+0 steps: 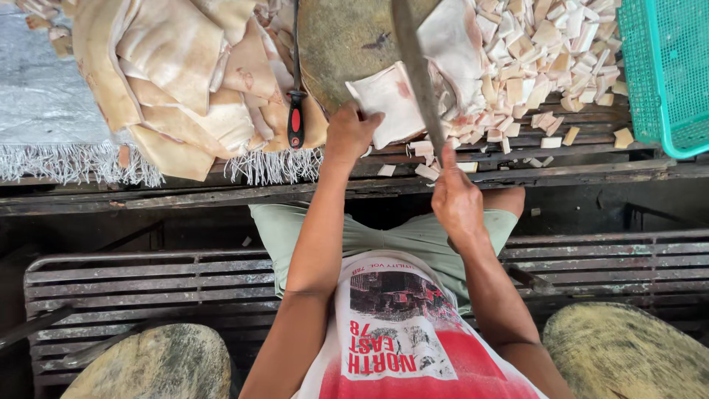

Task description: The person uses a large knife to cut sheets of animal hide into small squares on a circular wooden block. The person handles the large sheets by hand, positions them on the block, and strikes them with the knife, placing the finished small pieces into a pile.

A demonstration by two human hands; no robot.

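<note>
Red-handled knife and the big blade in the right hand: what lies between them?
In the head view, the left hand pressing a pale slab on the round chopping block lies between the red-handled knife and the blade.

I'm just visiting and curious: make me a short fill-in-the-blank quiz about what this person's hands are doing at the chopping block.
1. The right hand grips a long ____ whose blade reaches over the round block.
2. The left hand presses on a pale slab at the block's ____.
3. Small cut pieces are heaped beside a ____ basket.
4. A spare knife with a red and ____ handle lies by the uncut sheets.

Missing words: knife; edge; green; black
</note>
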